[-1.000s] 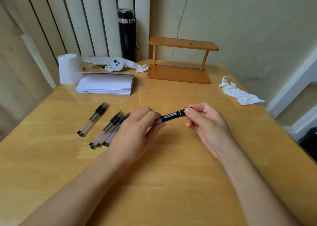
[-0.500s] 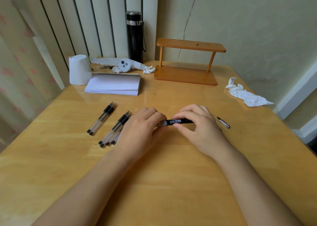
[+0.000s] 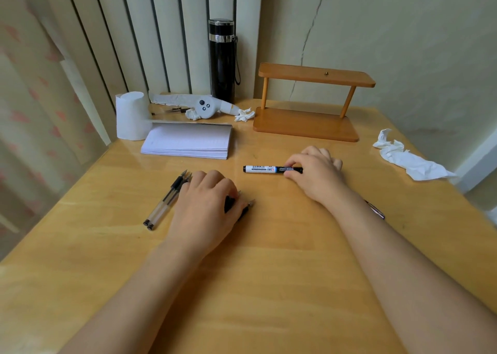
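Note:
A black and white marker (image 3: pixel 265 169) lies on the wooden table (image 3: pixel 269 259), pointing left. My right hand (image 3: pixel 318 174) pinches its black right end between thumb and forefinger. My left hand (image 3: pixel 207 205) lies over a bunch of clear gel pens (image 3: pixel 243 205) left of centre. Its fingers curl down around them, and only their tips and black grips show past the fingers. Two more gel pens (image 3: pixel 166 203) lie side by side just left of that hand, untouched.
A silver pen (image 3: pixel 375 209) peeks out beside my right forearm. At the back stand a stack of paper (image 3: pixel 188 141), a tissue roll (image 3: pixel 131 115), a white controller (image 3: pixel 205 107), a black flask (image 3: pixel 222 60) and a wooden shelf (image 3: pixel 306 125). A crumpled tissue (image 3: pixel 411 160) lies at the right edge.
My left hand let go of the marker and moved left and down onto the gel pens. My right hand carried the marker forward and laid it on the table.

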